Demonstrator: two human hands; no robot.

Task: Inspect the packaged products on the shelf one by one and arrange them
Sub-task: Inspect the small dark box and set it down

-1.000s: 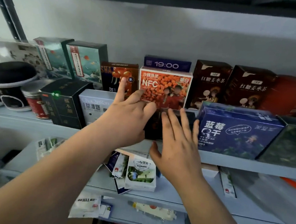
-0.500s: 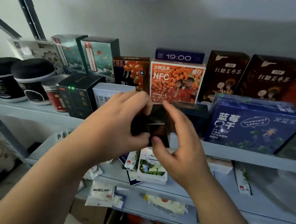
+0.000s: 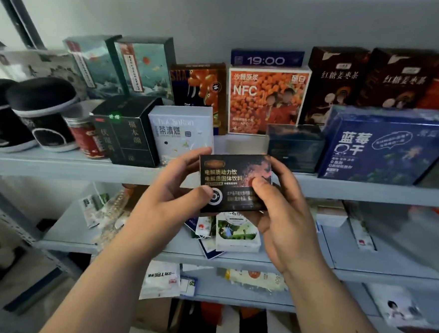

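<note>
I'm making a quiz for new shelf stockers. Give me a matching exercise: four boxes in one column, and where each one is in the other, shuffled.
1. small black box
2. big blue box
3. orange box
4. white box

A. back row, below the 19:00 strip
B. front row, beside a dark box
C. gripped by left hand and right hand, off the shelf
D. front row, right side

Pairs: 1-C, 2-D, 3-A, 4-B

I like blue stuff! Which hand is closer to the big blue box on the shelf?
Right. The right hand is below-left of the big blue box; the left hand is farther left, across the small black box both hold.
</note>
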